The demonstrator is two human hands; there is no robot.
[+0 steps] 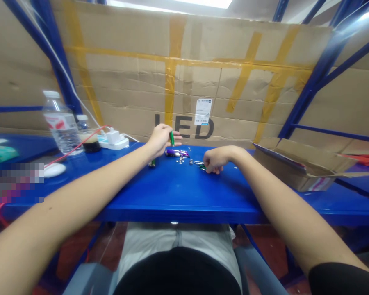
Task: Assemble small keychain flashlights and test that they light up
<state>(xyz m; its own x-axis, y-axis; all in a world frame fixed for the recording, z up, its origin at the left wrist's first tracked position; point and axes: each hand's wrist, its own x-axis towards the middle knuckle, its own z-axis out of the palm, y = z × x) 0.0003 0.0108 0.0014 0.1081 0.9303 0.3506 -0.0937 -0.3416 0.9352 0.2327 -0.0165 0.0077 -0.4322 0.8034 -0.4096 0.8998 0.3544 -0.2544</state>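
My left hand [160, 140] is raised over the blue table, holding a small shiny green tube [172, 138] upright between thumb and fingers. Below it lie several purple metal tubes [174, 153] in a bundle. Another dark green piece [153, 163] shows under my left wrist. My right hand [214, 159] rests on the tabletop with its fingers curled down; what they pinch, if anything, is hidden. Beside those fingers is a green piece with a silver clip [200, 164]. Several small round silver parts [180, 160] are scattered between the hands.
An open cardboard box [304, 166] stands at the right. On the left are a water bottle [61, 125], a small bottle of dark liquid [88, 135], a power strip with a white plug [113, 139] and a red cable [76, 147]. A large taped carton [135, 90] backs the table.
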